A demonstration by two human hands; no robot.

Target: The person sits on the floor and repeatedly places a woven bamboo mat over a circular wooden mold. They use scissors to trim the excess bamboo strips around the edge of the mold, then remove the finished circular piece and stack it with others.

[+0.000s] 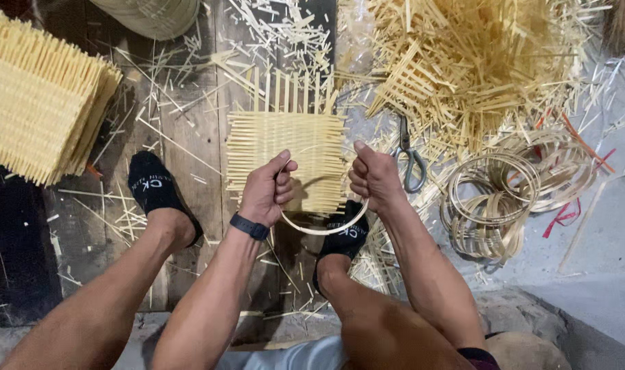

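My left hand [266, 190] and my right hand [373, 177] both grip a thin round bamboo ring [324, 229], one hand on each side of it. The ring hangs just above a flat woven bamboo mat [285, 140] with loose strip ends sticking out at its far edge. The mat lies on the plank floor, with its near edge pinned under my right foot in a black sock [344, 241]. My left foot [156, 188], also in a black sock, rests on the planks to the left. A black band is on my left wrist.
A stack of finished woven mats [41, 96] lies at the left. Scissors [410, 159] lie right of the mat. Coiled bamboo rings [504, 192] are piled at the right, a heap of loose bamboo strips [477, 62] behind them, and a woven basket edge [151, 15] at the top.
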